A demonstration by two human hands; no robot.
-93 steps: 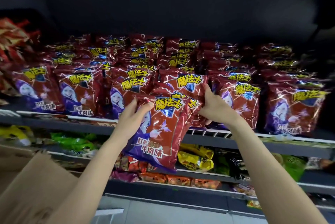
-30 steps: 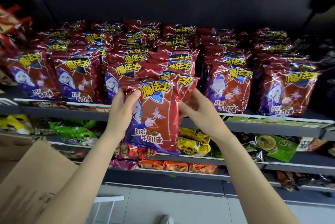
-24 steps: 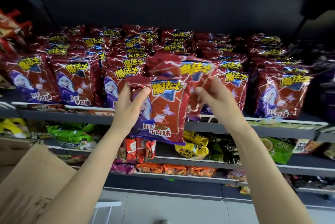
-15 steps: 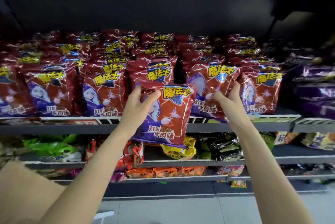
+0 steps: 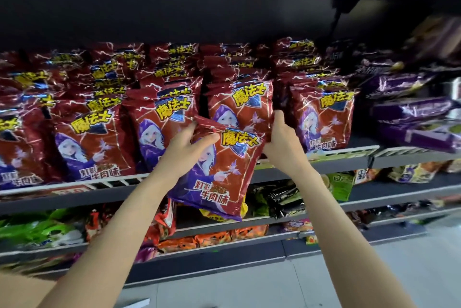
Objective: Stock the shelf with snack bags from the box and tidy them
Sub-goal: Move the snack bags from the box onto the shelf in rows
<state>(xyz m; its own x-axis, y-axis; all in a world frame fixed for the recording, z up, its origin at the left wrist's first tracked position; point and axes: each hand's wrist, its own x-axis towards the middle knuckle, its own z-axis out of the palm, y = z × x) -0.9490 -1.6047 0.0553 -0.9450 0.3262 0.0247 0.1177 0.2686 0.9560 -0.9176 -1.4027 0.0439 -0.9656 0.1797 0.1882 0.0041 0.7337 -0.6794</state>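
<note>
My left hand point(image 5: 185, 152) grips the top left corner of a red and purple snack bag point(image 5: 219, 178) that hangs in front of the shelf edge point(image 5: 336, 155). My right hand point(image 5: 283, 137) holds the right edge of an upright bag of the same kind point(image 5: 243, 108) on the shelf, thumb at its front, close to the held bag's top right corner. Several rows of the same red bags point(image 5: 92, 133) stand along this shelf. The box shows only as a brown corner point(image 5: 22, 291) at the bottom left.
Purple bags point(image 5: 414, 113) lie at the right end of the shelf. Lower shelves point(image 5: 374, 195) carry green, black, yellow and orange packets. A dark panel overhangs the shelf top. Grey floor lies below.
The view has swung right, so purple bags came into sight. My right hand went from the held bag's side to the standing bag behind it. My left hand keeps its bag.
</note>
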